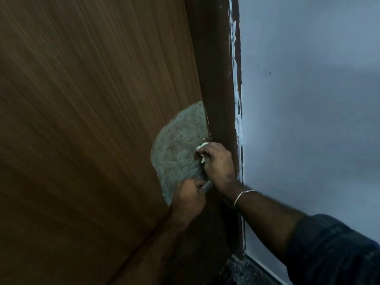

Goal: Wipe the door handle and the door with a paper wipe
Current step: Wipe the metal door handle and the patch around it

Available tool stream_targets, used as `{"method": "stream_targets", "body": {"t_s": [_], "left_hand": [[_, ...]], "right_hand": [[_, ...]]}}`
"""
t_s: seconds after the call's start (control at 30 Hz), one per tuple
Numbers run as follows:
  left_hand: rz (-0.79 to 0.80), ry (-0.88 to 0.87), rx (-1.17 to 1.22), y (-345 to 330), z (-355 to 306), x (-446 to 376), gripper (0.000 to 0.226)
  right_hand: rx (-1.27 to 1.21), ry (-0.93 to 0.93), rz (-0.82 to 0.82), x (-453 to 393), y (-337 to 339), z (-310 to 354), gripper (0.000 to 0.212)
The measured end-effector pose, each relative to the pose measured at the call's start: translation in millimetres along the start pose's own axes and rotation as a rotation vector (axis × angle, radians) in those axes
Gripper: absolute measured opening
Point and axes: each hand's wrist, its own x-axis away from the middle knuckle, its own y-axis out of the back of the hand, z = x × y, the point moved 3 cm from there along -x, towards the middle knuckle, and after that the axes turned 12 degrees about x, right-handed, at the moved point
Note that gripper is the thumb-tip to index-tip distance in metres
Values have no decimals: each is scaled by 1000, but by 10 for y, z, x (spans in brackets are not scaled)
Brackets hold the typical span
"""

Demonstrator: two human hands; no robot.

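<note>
The right hand (218, 161) presses a crumpled white wipe (202, 150) against the door (92, 120) near its right edge, fingers curled round the wipe, over a grey, scuffed patch (178, 145) where the wood finish is gone; the left hand (189, 198) sits just below it, closed round a slim metal piece that looks like the handle (206, 185), though most of it is hidden. The dark frame (216, 79) runs close on the right, with the pale wall (308, 120) beyond.

The likely trouble is the patch; its rough surface could snag and shred thin paper, leaving bits stuck there; hard rubbing could also lift more finish at its rim. The wipe shows only as small tufts past the fingers, so knuckles may rub the door instead of paper. Both hands crowd the narrow strip beside the frame, so a wide stroke could knock the right hand on the frame; the bangle (243, 195) on that wrist could scratch the wood. If the left hand turns the handle, the door may swing and spoil the stroke.
</note>
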Motion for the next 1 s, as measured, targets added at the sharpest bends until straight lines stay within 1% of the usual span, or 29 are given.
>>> {"method": "stream_targets", "body": {"t_s": [0.13,0.2,0.27,0.37,0.43,0.5,0.53,0.57,0.6,0.7,0.77,0.8,0.9,1.0], "left_hand": [[6,-11,-18,31,-54,6,30],[3,-34,-28,36,-77,-1,31],[-4,-54,-17,54,-107,0,30],[-12,-62,-15,78,-126,2,29],[-10,-58,-10,79,-123,5,28],[5,-56,-5,70,-109,7,28],[7,-56,-6,65,-95,11,29],[6,-59,-10,60,-83,30,30],[9,-57,-11,58,-75,42,30],[3,-59,0,42,-69,14,30],[-9,-27,-9,35,-44,-11,29],[-12,-23,-13,36,-28,-14,29],[-21,-81,-48,25,-38,13,28],[-12,-153,-140,-9,-100,99,30]], "right_hand": [[190,432,180,-35,88,-122,32],[305,643,284,-90,121,-165,27],[407,801,401,-145,137,-147,29],[589,885,587,-164,114,-111,29],[713,1058,597,-161,86,-172,30],[649,964,792,-126,49,-198,22],[631,1042,760,-107,14,-187,13],[590,1112,717,-83,-27,-223,9],[594,1160,640,-81,-35,-248,11],[521,1089,418,-174,81,-210,17],[456,949,284,-241,117,-226,22],[412,858,261,-247,122,-219,24],[260,584,245,-137,43,-217,27],[192,302,182,-59,-12,-226,34]]}}
